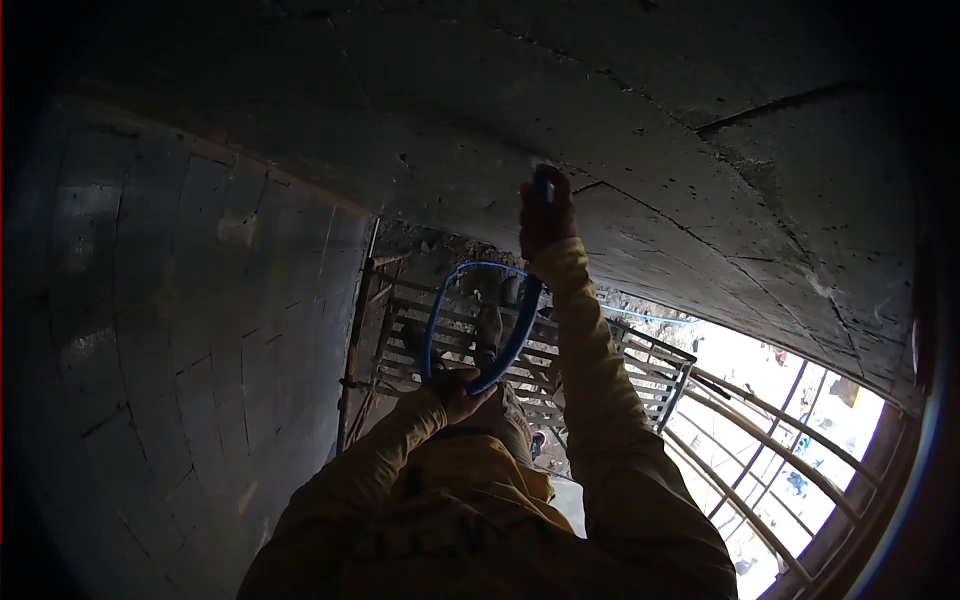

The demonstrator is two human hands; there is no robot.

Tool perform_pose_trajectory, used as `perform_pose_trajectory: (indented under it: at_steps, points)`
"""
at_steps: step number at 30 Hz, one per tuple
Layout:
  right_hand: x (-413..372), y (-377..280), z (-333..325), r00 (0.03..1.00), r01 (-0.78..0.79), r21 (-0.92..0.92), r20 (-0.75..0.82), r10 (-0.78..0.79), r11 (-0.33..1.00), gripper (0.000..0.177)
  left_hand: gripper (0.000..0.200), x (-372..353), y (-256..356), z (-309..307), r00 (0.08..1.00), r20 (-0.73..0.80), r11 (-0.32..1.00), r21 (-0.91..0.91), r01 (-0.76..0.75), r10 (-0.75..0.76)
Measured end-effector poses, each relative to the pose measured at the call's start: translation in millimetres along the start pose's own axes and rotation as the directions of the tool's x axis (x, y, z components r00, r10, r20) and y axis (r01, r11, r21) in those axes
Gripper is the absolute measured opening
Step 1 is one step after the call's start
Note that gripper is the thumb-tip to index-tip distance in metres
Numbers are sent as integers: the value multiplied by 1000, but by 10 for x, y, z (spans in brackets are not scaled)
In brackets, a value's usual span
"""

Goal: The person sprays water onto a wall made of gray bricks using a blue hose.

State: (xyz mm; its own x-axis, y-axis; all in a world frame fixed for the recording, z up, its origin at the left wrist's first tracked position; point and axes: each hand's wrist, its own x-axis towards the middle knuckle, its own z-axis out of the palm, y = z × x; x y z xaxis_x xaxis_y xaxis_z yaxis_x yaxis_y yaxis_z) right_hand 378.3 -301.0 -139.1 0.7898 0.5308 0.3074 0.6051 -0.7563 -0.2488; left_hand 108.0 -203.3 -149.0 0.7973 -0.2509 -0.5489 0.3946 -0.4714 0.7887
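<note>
A blue hose hangs in a loop in front of my body. My left hand is closed around the lower bend of the loop, close to my waist. Stretched forward, my right hand grips the hose near its end, which pokes out past the fingers right by the grey concrete wall. The hose looks thicker between my hands than on the far side of the loop. Yellowish long sleeves cover both arms.
Under me is a slatted metal platform. A second wall of large panels rises on the left, with a vertical pole beside it. Poles cross the bright opening at lower right, where ground shows far below.
</note>
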Motion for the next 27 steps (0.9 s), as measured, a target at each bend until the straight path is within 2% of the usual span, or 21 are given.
perform_pose_trajectory:
  at_steps: [2,3,4,5,6,7,9,10,12,13,15,17,18,20,22,24,27]
  points:
    - [-122,177,7,999,-20,39,-32,21,999,39,25,37,-71,104,988,-70,979,162,-128,140]
    - [-160,219,-23,992,-96,268,-51,113,959,32,24,80,-179,205,972,-103,976,-27,-215,211]
    - [-148,189,-116,920,-355,549,59,388,757,31,24,149,-367,359,951,-148,930,-212,-300,273]
    - [-130,150,-217,775,-542,732,245,582,413,30,23,236,-619,557,951,-139,906,-294,-305,275]
    - [-126,140,-264,585,-621,783,472,660,-9,29,23,322,-870,754,952,-130,875,-375,-305,277]
    - [-227,295,-53,669,-577,792,319,671,199,26,23,426,-1186,981,972,-57,904,-359,-232,227]
    - [-259,365,-105,626,-602,787,361,691,135,27,22,438,-1155,995,992,129,765,-639,77,7]
    - [-277,395,-138,604,-614,783,382,699,103,27,22,388,-835,805,952,287,473,-827,303,-109]
    - [-340,466,-219,596,-649,749,393,700,132,32,23,361,-663,741,942,333,314,-890,331,-50]
    - [-357,475,-274,592,-666,732,398,701,147,34,23,362,-678,764,973,216,497,-855,147,84]
    - [-374,490,-384,541,-679,732,456,706,47,34,24,396,-691,832,971,230,408,-894,184,65]
    - [-400,525,-413,510,-681,732,499,700,-26,33,23,393,-670,857,972,224,474,-865,165,69]
    - [-420,554,-405,505,-677,734,512,695,-49,33,23,394,-664,864,976,204,581,-805,123,76]
    - [-435,580,-420,489,-681,726,547,679,-94,31,23,395,-610,876,984,139,797,-603,-7,114]
    - [-454,586,-432,469,-696,705,590,658,-136,30,24,390,-527,888,985,58,930,-343,-134,164]
    - [-515,654,-297,466,-700,701,594,656,-137,28,24,386,-430,865,981,-18,975,-105,-194,193]
    - [-527,682,-299,436,-744,650,649,624,-156,32,25,349,-113,713,996,4,994,66,-89,89]
